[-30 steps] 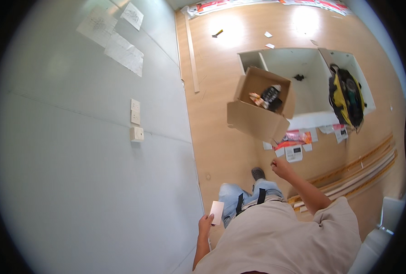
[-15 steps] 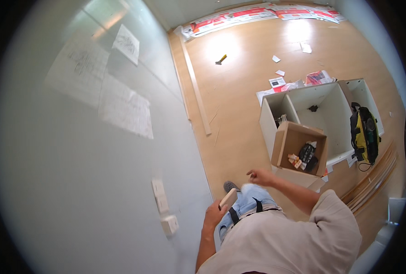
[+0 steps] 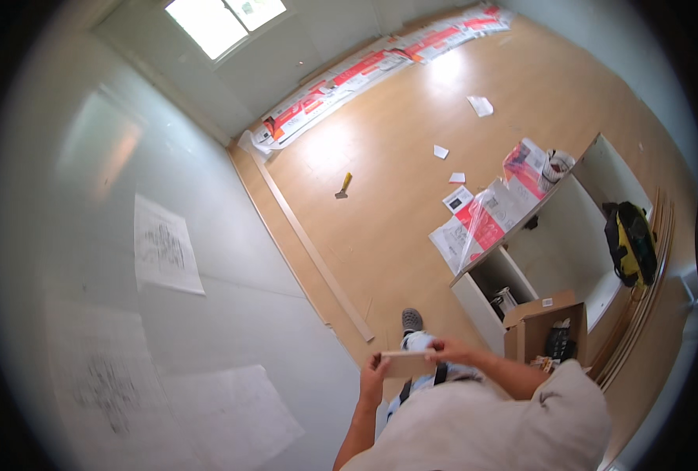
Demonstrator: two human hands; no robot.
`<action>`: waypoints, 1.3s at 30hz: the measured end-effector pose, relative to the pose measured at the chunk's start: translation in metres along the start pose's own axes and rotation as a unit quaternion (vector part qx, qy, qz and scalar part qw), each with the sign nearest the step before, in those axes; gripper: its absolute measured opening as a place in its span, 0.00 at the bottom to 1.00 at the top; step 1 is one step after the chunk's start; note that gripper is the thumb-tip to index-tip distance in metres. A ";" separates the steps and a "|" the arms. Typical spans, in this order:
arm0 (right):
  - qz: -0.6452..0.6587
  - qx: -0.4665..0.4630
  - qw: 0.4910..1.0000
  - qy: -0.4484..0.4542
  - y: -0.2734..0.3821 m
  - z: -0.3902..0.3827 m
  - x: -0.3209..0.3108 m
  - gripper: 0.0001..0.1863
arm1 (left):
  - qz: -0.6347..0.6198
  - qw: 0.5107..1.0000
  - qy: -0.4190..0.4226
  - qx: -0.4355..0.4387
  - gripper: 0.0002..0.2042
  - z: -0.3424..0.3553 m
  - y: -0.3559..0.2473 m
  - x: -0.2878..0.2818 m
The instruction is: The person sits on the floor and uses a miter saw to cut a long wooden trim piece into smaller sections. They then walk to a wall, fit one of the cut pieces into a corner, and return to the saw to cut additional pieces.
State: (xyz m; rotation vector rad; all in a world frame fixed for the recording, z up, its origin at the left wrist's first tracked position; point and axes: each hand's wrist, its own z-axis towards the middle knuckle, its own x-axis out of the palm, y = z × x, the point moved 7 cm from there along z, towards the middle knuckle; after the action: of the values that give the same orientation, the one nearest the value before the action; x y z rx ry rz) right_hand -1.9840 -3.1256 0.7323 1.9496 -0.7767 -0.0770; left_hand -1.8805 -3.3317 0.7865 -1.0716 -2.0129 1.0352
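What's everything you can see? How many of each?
floor: one, light brown, underneath
walls: three, pale grey, left, far, right
window: one, bright white, far wall
cabinet: one, white, right
cardboard box: one, brown, cabinet's near side
tool bag: one, black-yellow, right
scraper-like tool: one, yellow-handled, floor middle
long strip: one, pale, left floor
thin strips: several, brown, floor at right
wall papers: three, white, left wall
paper scraps: several, white, floor
packaging sheets: several, red-white, far wall, beside cabinet
small board: one, pale, lower middle
shoe: one, grey, lower middle
jeans: one, light-blue, bottom
shirt: one, beige, bottom
left hand: one, board's left end
right hand: one, board's right end
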 end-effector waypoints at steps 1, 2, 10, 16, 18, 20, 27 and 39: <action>0.008 -0.007 1.000 0.001 0.034 0.023 -0.005 0.26 | -0.049 0.999 -0.018 -0.004 0.14 0.022 -0.017 -0.010; 0.008 -0.022 1.000 0.005 0.075 0.052 -0.018 0.27 | -0.100 0.994 -0.038 0.004 0.14 0.050 -0.039 -0.017; 0.114 0.019 0.991 0.065 0.246 0.204 -0.112 0.20 | -0.174 0.985 0.017 -0.001 0.12 0.268 -0.182 -0.007; 0.250 0.025 0.968 -0.009 0.291 0.290 -0.235 0.14 | -0.111 0.989 0.055 -0.074 0.15 0.470 -0.195 0.030; 0.282 0.014 0.958 -0.051 0.331 0.311 -0.271 0.14 | -0.071 0.988 0.106 -0.085 0.16 0.544 -0.226 0.053; 0.300 -0.019 0.948 -0.106 0.353 0.330 -0.313 0.13 | -0.026 0.984 0.158 -0.083 0.15 0.609 -0.252 0.092; 0.377 -0.110 0.869 -0.301 0.470 0.375 -0.461 0.10 | 0.133 0.934 0.325 -0.064 0.16 0.781 -0.422 0.247; 0.221 -0.105 0.901 -0.357 0.640 0.556 -0.769 0.12 | 0.082 0.974 0.178 -0.116 0.15 1.074 -0.519 0.367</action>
State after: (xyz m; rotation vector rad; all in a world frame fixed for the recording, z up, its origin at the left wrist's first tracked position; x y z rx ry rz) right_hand -3.1094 -3.3296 0.7730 1.4780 -1.6047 -0.5993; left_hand -3.1043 -3.5715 0.7557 -1.4553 -1.8029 0.6361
